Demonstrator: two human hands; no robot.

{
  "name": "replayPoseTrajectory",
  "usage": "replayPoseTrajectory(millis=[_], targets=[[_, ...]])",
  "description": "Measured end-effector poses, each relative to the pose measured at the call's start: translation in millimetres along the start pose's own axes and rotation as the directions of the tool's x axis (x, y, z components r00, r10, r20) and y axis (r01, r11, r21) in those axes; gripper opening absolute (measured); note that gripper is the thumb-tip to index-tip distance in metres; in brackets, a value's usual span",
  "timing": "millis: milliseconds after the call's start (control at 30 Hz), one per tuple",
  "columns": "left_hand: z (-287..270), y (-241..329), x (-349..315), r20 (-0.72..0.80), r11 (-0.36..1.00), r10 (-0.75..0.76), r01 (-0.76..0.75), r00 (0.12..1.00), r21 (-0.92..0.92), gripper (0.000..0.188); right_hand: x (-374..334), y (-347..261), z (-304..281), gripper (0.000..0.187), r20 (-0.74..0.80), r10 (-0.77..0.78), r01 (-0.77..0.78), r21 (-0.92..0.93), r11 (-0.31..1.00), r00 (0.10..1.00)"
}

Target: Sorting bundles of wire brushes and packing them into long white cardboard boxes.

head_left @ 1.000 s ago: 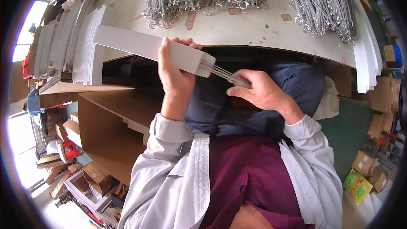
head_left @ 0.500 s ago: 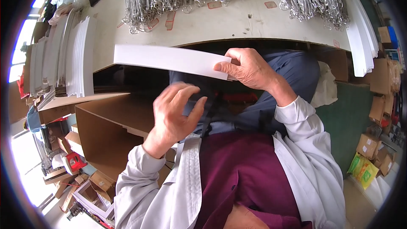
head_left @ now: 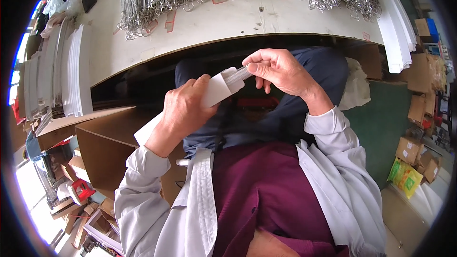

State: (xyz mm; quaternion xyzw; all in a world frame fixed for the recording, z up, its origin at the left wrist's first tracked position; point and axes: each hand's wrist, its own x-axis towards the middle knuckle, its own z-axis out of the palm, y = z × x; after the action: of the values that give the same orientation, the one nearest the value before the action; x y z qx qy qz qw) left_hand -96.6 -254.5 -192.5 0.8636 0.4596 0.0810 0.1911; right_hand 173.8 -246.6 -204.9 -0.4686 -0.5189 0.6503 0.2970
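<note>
My left hand [head_left: 183, 109] is wrapped around a long white sleeve [head_left: 215, 90], fingers clamped on it, holding it slanted over my lap just below the edge of the surface [head_left: 238, 19]. My right hand [head_left: 278, 69] has its fingers pinched together on a bundle of metal wires [head_left: 238, 74] whose ends sit in the sleeve's open mouth. If my angle drifts off the sleeve's line, I think a stray wire could catch the lip and splay, or tear the paper; too loose a pinch could drop wires into my lap.
</note>
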Motion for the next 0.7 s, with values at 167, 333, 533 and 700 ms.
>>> replayPoseTrajectory(millis=[167,333,533,700], targets=[[4.0,0.7,-4.4,0.0,0.994,-0.074,0.073,0.997,-0.087,0.059,-7.1,18.6,4.9,0.018,-0.224,-0.105,0.138,0.138,0.981,0.969],[14.5,4.4,-4.6,-0.048,0.993,-0.112,0.11,0.993,-0.052,0.06,-6.9,21.8,16.2,0.018,-0.301,-0.114,0.131,0.037,0.991,0.947],[16.5,11.0,-8.5,-0.038,0.988,-0.125,0.121,0.991,-0.099,0.06,-7.7,28.1,16.8,0.017,-0.327,-0.18,0.171,-0.057,0.984,0.928],[27.0,16.9,-9.6,-0.046,0.986,-0.111,0.104,0.993,-0.134,0.059,-3.0,35.4,28.8,0.016,-0.343,-0.345,0.307,-0.161,0.938,0.874]])
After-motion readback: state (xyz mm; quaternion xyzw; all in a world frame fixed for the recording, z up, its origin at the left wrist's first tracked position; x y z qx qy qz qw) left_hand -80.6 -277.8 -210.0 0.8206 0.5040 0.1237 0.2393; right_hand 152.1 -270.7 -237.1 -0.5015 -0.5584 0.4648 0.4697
